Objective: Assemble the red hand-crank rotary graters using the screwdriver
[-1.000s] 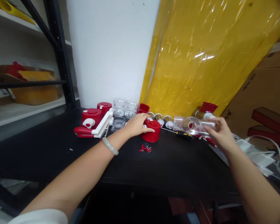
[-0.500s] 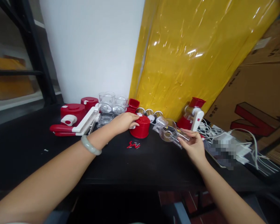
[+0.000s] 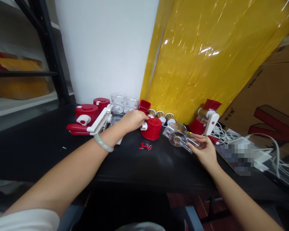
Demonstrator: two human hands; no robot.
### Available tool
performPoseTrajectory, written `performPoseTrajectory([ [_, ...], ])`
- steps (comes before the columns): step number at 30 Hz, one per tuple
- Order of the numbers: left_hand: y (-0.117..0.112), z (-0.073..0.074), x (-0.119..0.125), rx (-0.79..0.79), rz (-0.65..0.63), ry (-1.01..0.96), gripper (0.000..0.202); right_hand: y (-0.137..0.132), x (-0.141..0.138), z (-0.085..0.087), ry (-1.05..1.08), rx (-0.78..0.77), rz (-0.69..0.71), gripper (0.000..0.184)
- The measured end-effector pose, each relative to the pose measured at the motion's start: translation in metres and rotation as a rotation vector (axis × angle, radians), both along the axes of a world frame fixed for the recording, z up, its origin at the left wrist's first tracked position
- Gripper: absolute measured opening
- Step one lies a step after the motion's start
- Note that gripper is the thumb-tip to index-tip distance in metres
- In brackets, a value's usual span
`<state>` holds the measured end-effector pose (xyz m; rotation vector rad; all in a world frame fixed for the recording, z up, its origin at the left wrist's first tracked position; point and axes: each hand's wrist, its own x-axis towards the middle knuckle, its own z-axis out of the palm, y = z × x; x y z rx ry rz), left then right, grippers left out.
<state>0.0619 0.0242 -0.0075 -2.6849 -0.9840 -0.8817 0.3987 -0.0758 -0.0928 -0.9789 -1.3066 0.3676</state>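
Note:
My left hand, with a pale bangle on its wrist, has its fingers closed at the upper left edge of a round red grater base. A white knob sticks out of that base's left side. My right hand grips a clear plastic grater body with a round opening, its fingers and thumb on the right end, low over the table. In front of the red base lie several small red clips with metal pins. Behind it stand a red hopper and metal grating drums.
Left are more red bases, white crank arms with red handles and stacked clear bodies. An assembled red grater stands at right, beside white cables and a phone-like device. A yellow-wrapped panel rises behind.
The view has swung slightly left, so everything sits further right. My left fingers have moved up from beside the red base's knob to its top edge. My right hand keeps the clear body.

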Motion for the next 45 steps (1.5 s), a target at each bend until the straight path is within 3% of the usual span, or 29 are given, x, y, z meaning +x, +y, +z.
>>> performPoseTrajectory([
  [3,-0.017,0.013,0.004,0.024,0.016,-0.095,0.026,-0.001,-0.001,0.000,0.009,-0.006,0.014,0.046],
  [5,-0.029,0.014,0.009,-0.041,-0.063,-0.096,0.023,-0.002,-0.002,0.000,0.002,-0.018,0.022,0.047],
  [8,-0.044,0.002,0.013,-0.160,-0.151,0.113,0.019,-0.002,-0.002,0.000,-0.010,-0.038,0.041,0.048],
  [14,-0.044,-0.028,0.011,-0.192,-0.086,0.269,0.018,0.000,0.000,-0.003,-0.043,-0.036,0.046,0.046],
  [24,-0.044,-0.028,0.012,-0.155,-0.056,0.350,0.015,0.000,0.004,-0.005,-0.182,-0.105,0.043,0.052],
  [28,-0.041,-0.032,0.012,-0.138,-0.043,0.390,0.016,-0.004,0.010,0.002,-0.383,-0.251,0.021,0.063],
  [34,-0.040,-0.034,0.013,-0.129,-0.025,0.394,0.018,-0.007,0.011,0.027,-0.876,-0.291,-0.147,0.074],
  [37,-0.043,-0.032,0.013,-0.146,-0.047,0.343,0.022,-0.005,0.014,0.033,-0.966,-0.334,-0.148,0.072],
  [40,-0.046,-0.030,0.011,-0.179,-0.051,0.278,0.023,-0.005,0.017,0.029,-0.916,-0.383,-0.177,0.065],
  [45,-0.044,-0.026,0.007,-0.183,-0.088,0.199,0.019,-0.009,0.013,0.010,-0.575,-0.382,-0.169,0.065],
])
